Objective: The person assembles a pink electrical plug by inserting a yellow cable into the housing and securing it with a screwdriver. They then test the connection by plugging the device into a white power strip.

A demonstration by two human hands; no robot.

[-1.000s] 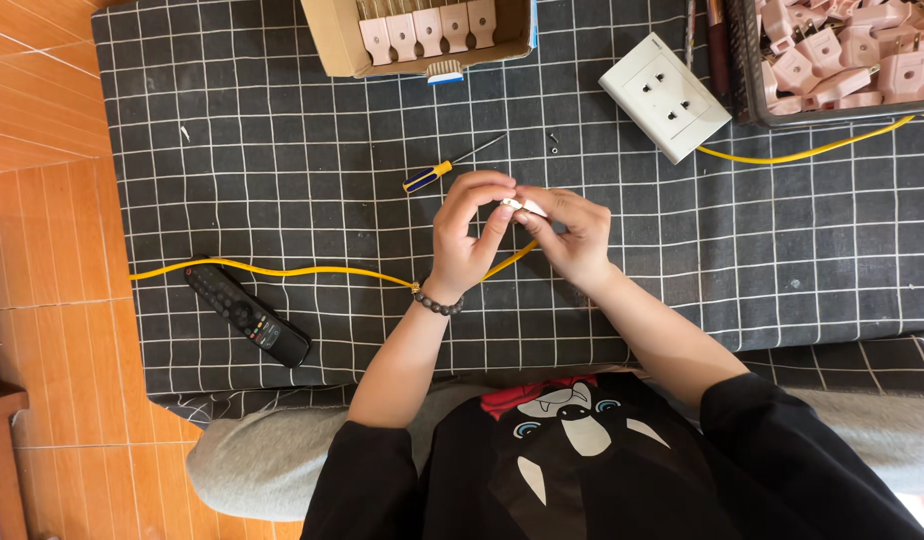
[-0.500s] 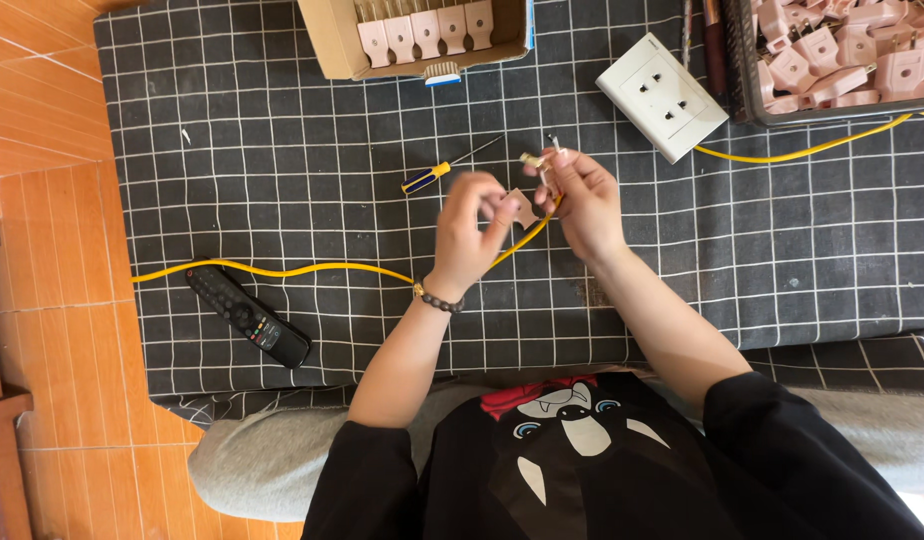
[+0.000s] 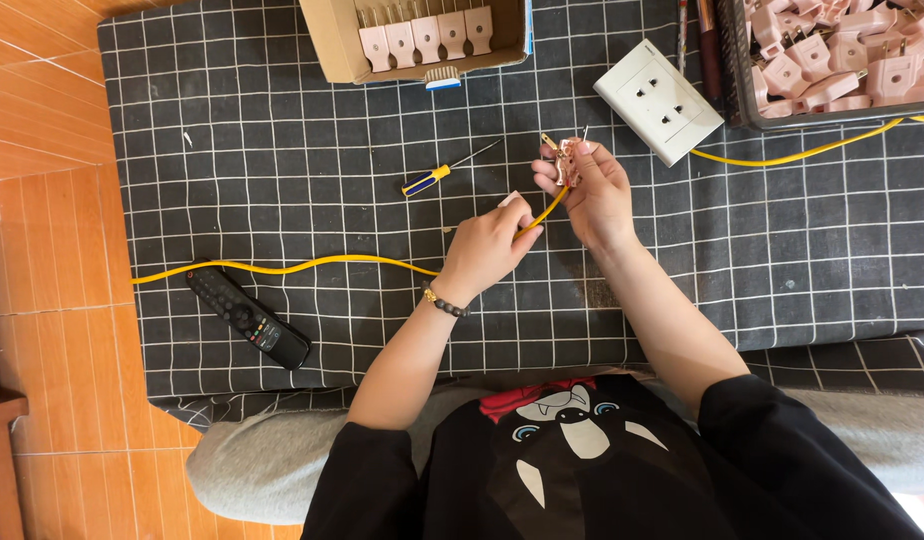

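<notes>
While the right hand (image 3: 594, 190) grips a pink plug (image 3: 565, 160), the left hand (image 3: 487, 250) pinches the yellow cable (image 3: 312, 264).

Screwdriver (image 3: 437, 177) on checked cloth (image 3: 282, 150), left of hands. Remote (image 3: 248, 317) near left, beside cable (image 3: 282, 266). Cardboard box (image 3: 422, 40) behind, plugs inside. Socket plate (image 3: 659, 100) right of box; basket (image 3: 832, 60) far right.

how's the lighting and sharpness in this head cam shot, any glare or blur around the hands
Head view: soft, even light, with only faint shadows under the left hand and right hand; no strong glare on the white socket plate; the grid cloth is crisp; the pink plug in the right hand is small, its details hard to read; slight wide-angle bending of grid lines near the edges.
</notes>
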